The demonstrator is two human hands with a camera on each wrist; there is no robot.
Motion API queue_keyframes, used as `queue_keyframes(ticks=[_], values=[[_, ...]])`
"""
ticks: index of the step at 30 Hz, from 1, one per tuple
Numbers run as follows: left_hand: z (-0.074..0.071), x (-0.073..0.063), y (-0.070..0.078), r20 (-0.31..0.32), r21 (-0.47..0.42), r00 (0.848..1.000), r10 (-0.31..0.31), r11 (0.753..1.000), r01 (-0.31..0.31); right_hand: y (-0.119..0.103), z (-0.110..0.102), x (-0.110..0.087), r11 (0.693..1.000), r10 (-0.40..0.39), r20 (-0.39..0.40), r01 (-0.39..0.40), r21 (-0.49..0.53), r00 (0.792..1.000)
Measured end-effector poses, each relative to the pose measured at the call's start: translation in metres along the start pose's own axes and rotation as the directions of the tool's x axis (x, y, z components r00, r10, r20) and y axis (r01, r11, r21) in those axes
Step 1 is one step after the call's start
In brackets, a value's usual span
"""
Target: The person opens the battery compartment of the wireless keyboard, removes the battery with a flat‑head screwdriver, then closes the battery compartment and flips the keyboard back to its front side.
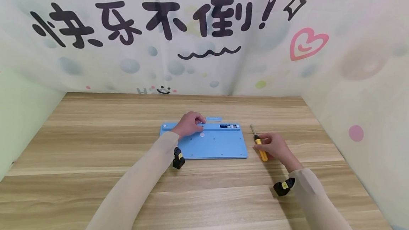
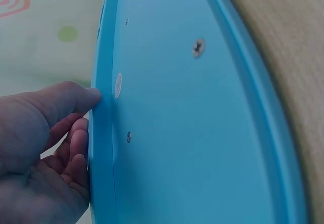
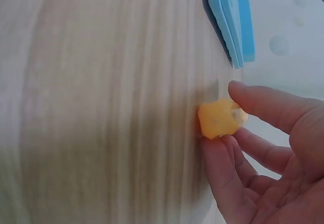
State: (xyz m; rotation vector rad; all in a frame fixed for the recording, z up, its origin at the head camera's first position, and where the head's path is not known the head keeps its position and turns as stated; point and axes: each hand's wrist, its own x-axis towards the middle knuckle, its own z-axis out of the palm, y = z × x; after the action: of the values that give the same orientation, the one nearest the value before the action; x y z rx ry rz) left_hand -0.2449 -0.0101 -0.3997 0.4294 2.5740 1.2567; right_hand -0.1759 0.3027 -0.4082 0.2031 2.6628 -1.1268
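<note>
A light-blue keyboard (image 1: 220, 146) lies underside up on the table, its screws and raised rear ridge showing. Near the ridge's right end, the battery compartment (image 1: 228, 126) is uncovered, with dark and silvery parts inside. My left hand (image 1: 188, 125) grips the ridge: in the left wrist view the thumb (image 2: 83, 98) is on the ridge and the other fingers curl behind its far edge. Right of the keyboard, my right hand (image 1: 274, 145) holds a screwdriver by its yellow handle (image 1: 263, 155) between thumb and fingers. The metal shaft points away from me, slightly left.
A small blue battery cover (image 1: 213, 119) lies just behind the keyboard. The wooden table (image 1: 105, 144) reaches back to a printed curtain (image 1: 204, 70), with light walls at both sides. Each sleeve carries a small black camera near the wrist.
</note>
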Motion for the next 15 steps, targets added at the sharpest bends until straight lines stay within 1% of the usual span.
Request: queue_keyframes(ticks=[8,15], values=[[0.0003,-0.0005,0.0004,-0.003,-0.005,1.0,-0.006,1.0,0.006,-0.0034,0.0014,-0.0005,1.0,0.003,0.009,-0.003,-0.022,1.0],[0.0015,-0.0002,-0.001,-0.012,-0.015,1.0,0.002,1.0,-0.002,-0.0076,0.0004,-0.0012,0.999,0.01,0.01,-0.01,-0.048,1.0]])
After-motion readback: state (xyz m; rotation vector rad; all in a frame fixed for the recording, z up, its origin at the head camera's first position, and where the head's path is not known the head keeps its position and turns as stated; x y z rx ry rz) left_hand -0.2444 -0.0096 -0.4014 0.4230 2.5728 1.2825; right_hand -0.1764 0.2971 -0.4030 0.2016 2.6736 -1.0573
